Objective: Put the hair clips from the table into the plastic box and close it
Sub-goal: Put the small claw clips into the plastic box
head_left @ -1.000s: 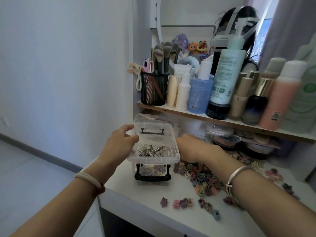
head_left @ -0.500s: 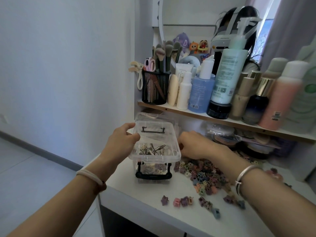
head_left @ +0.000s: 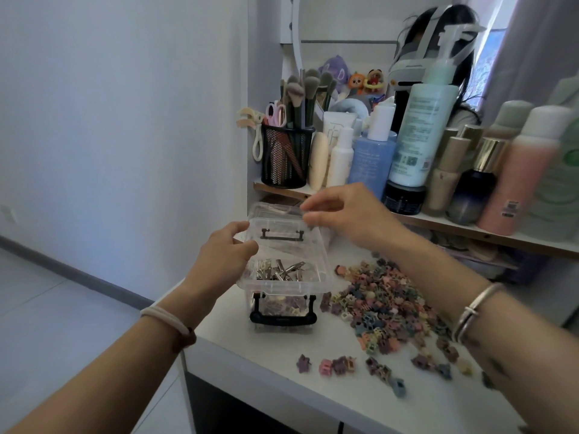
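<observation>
A clear plastic box (head_left: pixel 283 291) with black latches stands on the white table (head_left: pixel 250 364), near its left edge. Metal clips (head_left: pixel 282 270) lie in its top tray, and small coloured ones show lower down through the wall. My left hand (head_left: pixel 219 261) grips the box's left side at the rim. My right hand (head_left: pixel 347 214) pinches the far right corner of the clear lid (head_left: pixel 282 250), which carries a black handle. A heap of small coloured hair clips (head_left: pixel 382 302) lies right of the box. Several loose clips (head_left: pixel 336 364) lie nearer the table's front edge.
Just behind the box, a shelf (head_left: pixel 438 225) holds a black mesh brush cup (head_left: pixel 286 158) and a row of bottles (head_left: pixel 419 136). A mirror stands above them. The table's left edge drops to the floor (head_left: pixel 47 324) beside my left arm.
My right hand has risen from the table beside the box to the lid's far right corner. My left hand keeps its grip on the box's left side.
</observation>
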A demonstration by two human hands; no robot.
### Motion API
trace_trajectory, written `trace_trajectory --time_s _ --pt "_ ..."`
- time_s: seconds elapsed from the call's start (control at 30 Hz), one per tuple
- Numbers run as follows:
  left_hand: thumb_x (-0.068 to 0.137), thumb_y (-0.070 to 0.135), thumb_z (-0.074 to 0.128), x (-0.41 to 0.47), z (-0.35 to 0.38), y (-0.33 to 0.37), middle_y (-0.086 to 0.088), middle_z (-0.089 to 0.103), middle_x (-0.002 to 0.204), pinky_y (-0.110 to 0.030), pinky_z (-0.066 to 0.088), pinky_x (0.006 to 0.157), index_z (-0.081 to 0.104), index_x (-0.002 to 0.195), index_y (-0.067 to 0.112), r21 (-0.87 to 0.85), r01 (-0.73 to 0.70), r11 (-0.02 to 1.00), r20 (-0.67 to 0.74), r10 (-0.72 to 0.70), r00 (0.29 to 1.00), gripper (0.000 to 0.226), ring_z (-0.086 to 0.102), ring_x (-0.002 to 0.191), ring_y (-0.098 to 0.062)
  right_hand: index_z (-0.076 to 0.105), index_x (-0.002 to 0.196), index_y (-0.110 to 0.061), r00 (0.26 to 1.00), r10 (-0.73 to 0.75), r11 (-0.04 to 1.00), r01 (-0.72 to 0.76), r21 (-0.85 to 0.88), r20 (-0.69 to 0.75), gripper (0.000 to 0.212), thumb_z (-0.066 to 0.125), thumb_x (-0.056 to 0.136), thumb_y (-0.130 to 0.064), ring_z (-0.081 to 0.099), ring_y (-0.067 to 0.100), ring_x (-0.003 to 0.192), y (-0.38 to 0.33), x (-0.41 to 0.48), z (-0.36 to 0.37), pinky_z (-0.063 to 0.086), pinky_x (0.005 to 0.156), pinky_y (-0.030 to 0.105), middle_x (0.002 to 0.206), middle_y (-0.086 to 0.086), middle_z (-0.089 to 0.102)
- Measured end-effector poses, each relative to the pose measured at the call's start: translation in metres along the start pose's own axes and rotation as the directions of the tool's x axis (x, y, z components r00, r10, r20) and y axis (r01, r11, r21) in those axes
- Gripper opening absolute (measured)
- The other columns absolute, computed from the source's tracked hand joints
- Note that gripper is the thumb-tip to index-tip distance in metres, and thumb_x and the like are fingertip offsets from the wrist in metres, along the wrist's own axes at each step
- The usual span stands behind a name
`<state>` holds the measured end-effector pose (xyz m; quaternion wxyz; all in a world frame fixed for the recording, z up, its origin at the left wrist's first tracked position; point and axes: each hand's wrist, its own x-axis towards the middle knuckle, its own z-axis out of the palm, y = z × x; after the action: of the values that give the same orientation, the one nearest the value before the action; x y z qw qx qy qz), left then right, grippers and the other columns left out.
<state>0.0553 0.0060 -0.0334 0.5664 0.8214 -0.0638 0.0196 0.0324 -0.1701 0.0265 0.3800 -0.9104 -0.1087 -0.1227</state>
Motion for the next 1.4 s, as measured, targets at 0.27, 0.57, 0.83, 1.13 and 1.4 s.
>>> trace_trajectory --time_s 0.27,0.57,0.83,1.13,1.4 --pt "0.09 0.011 0.048 0.0 0.0 0.0 -0.001 0.053 0.078 -0.034 0.04 0.078 0.045 0.134 0.015 0.005 0.008 1.0 0.0 -0.008 1.0 0.044 0.053 0.083 -0.027 0.062 0.102 -0.015 0.908 0.226 0.927 -0.089 -0.365 0.352 0.018 0.063 0.085 -0.019 0.056 0.004 0.077 0.034 -0.02 0.01 0.043 0.064 0.012 0.097 -0.004 0.064" --pt "0.091 0.012 0.047 -0.001 0.0 0.002 -0.004 0.054 0.084 -0.032 0.04 0.075 0.045 0.135 0.015 0.006 0.007 1.0 0.006 -0.007 1.0 0.044 0.054 0.082 -0.026 0.068 0.098 -0.009 0.949 0.113 0.871 0.047 -0.489 0.293 0.016 0.064 0.084 -0.015 0.05 0.007 0.069 0.046 -0.024 0.031 0.029 0.052 0.009 0.073 -0.014 0.05" --pt "0.09 0.011 0.048 0.0 0.0 0.001 -0.004 0.054 0.087 -0.029 0.039 0.068 0.045 0.135 0.015 0.004 0.009 1.0 0.006 -0.009 1.0 0.045 0.054 0.082 -0.026 0.066 0.085 -0.022 0.999 -0.017 0.999 0.016 -0.028 -0.035 0.006 0.069 0.081 -0.019 0.058 -0.002 0.074 0.004 -0.015 0.007 0.047 0.07 0.016 0.078 -0.012 0.063" --pt "0.091 0.011 0.047 -0.003 -0.001 0.003 -0.008 0.055 0.091 -0.024 0.039 0.052 0.043 0.136 0.015 0.008 0.004 1.0 0.007 -0.004 1.0 0.045 0.053 0.079 -0.025 0.054 0.082 -0.031 0.985 0.027 0.997 -0.016 -0.069 0.169 0.017 0.062 0.086 -0.017 0.064 0.002 0.062 0.004 -0.063 -0.004 0.056 0.061 0.017 0.081 -0.008 0.064" --pt "0.09 0.01 0.048 -0.006 -0.008 0.005 -0.012 0.053 0.105 -0.025 0.043 0.055 0.043 0.136 0.013 0.018 0.021 1.0 0.01 -0.022 1.0 0.046 0.054 0.08 -0.026 0.047 0.101 -0.033 0.898 0.077 0.953 0.062 -0.297 0.434 0.026 0.065 0.084 -0.024 0.056 -0.001 0.086 0.012 -0.099 0.007 0.049 0.073 0.014 0.095 -0.023 0.052"
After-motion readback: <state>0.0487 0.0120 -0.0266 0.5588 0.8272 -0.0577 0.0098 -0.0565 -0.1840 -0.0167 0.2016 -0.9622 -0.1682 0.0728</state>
